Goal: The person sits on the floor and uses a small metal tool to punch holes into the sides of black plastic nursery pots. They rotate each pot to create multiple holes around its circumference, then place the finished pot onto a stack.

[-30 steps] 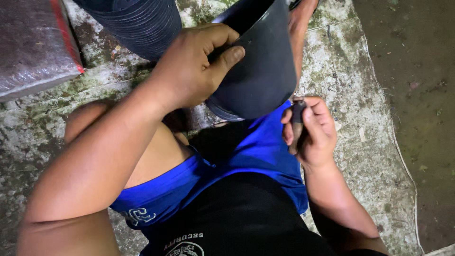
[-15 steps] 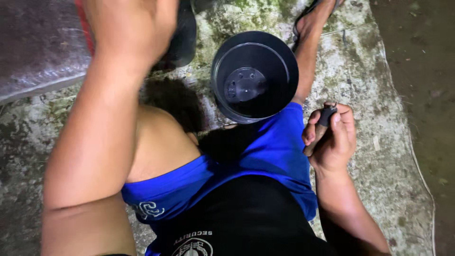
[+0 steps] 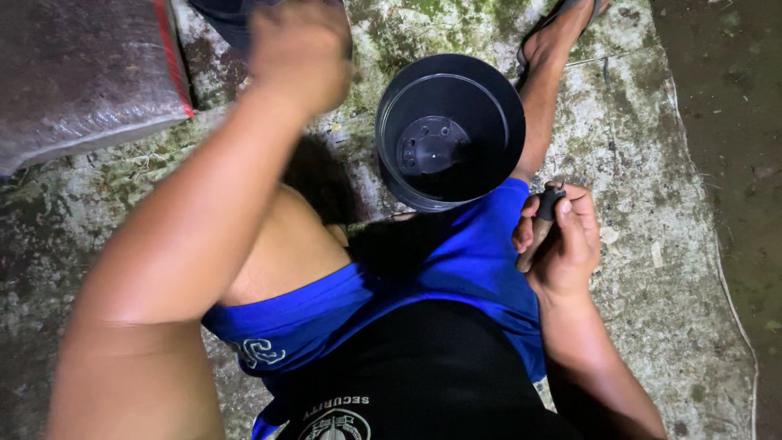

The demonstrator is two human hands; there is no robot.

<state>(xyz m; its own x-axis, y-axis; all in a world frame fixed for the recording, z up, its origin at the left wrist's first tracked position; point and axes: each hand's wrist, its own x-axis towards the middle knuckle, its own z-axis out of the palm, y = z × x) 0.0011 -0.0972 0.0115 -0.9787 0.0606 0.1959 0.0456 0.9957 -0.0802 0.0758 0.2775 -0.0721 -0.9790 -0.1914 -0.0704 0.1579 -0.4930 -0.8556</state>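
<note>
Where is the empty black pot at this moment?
The black pot stands upright on the mossy ground, upper centre, between the person's legs, just above the blue shorts.

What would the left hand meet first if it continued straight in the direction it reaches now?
Probably the dark pots at the top edge: the left hand reaches up toward them. Blur hides any contact.

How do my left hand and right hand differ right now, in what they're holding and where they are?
The right hand rests low beside the blue shorts, curled around a thin, dark-tipped tool; the left hand is stretched forward, away from the body, toward dark stacked pots at the top edge. The right hand is sharp; the left hand is blurred, so its grip cannot be told. Both are bare, and neither touches the black plastic pot between them.
</note>
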